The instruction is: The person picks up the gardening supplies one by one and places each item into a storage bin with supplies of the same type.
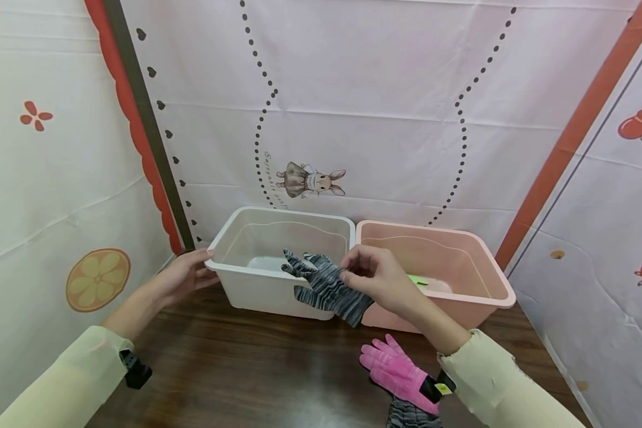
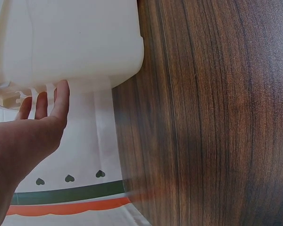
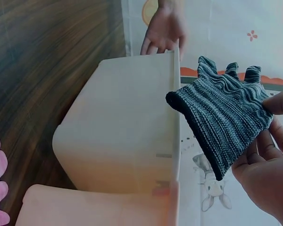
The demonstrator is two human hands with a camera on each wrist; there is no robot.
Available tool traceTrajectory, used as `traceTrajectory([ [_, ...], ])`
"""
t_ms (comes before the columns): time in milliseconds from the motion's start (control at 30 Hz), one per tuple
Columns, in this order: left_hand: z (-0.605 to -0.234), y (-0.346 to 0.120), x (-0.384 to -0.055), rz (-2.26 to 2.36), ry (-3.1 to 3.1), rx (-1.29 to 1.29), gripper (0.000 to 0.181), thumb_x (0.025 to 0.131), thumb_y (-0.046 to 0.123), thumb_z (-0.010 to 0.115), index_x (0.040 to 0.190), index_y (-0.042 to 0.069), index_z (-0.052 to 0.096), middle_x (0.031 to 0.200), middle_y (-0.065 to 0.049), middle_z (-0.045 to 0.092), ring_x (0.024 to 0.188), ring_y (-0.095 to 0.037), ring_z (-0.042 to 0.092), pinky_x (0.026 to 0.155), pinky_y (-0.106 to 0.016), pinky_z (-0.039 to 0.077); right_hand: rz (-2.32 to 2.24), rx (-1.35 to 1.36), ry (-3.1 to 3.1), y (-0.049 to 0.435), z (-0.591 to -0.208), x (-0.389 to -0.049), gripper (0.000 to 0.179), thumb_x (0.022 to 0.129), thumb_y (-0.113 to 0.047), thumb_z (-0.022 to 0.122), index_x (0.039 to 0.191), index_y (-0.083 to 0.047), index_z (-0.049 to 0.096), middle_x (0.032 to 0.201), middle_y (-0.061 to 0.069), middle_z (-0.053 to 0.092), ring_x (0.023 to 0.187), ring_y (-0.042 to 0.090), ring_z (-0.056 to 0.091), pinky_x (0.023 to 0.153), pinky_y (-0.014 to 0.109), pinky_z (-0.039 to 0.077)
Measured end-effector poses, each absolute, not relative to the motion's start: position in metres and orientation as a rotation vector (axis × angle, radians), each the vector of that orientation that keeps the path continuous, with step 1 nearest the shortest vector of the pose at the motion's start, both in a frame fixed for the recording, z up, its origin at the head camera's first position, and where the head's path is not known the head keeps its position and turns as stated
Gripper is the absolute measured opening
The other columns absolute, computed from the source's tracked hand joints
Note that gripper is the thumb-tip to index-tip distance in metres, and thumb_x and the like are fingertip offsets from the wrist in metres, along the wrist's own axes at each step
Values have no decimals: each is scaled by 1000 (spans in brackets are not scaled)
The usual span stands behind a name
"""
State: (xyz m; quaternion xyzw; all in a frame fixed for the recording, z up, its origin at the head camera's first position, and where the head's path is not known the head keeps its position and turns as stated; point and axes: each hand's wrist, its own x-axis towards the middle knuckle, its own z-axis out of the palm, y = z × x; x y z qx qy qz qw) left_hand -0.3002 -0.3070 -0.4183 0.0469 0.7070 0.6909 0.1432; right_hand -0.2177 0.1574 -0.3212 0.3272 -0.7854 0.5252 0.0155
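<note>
My right hand [image 1: 377, 273] pinches a black-and-grey striped knit glove [image 1: 331, 288] between thumb and fingers. The glove hangs in front of the white plastic bin [image 1: 278, 297], its fingers pointing left over the front rim. In the right wrist view, the glove [image 3: 226, 113] is held by one edge, with its dark cuff hanging free. My left hand [image 1: 189, 273] grips the left end of the white bin at the rim. The left wrist view has its fingers [image 2: 61, 101] under that rim, against the bin's side.
A pink bin [image 1: 476, 267] stands right beside the white one, with something bright green [image 1: 418, 280] inside. On the dark wooden table [image 1: 235, 368], a pink glove [image 1: 396, 371] overlaps another striped glove [image 1: 413, 414] near my right forearm. Printed cloth walls [image 1: 374, 119] surround the table.
</note>
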Motion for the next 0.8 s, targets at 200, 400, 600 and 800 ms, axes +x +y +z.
traceTrajectory([
  [200,-417,-306,-299,1993,2034,134,61,113,43,48,161,7,36,152,-12,46,123,-18,62,118,-56,42,1647,1006,-2413,156,-317,-228,9,97,-5,73,105,-6,71,94,9,71,83,23,65,74,26,57],
  [400,-415,-305,-298,1987,2036,121,64,113,45,48,162,7,33,157,-15,40,126,-20,60,116,-54,46,1648,937,-2408,152,-308,-237,9,97,-5,74,106,-5,71,98,11,70,86,24,65,75,26,57],
  [600,-415,-305,-297,1984,2040,124,64,114,44,47,163,7,31,159,-17,36,126,-20,59,118,-56,43,1641,910,-2395,144,-301,-246,8,98,-6,73,106,-5,72,96,9,70,85,25,63,73,27,55],
  [800,-415,-305,-297,1994,2034,127,63,113,44,48,162,6,33,155,-15,41,125,-19,60,119,-58,40,1700,874,-2375,137,-294,-251,9,99,-6,72,107,-3,71,98,11,71,89,26,62,77,27,54],
])
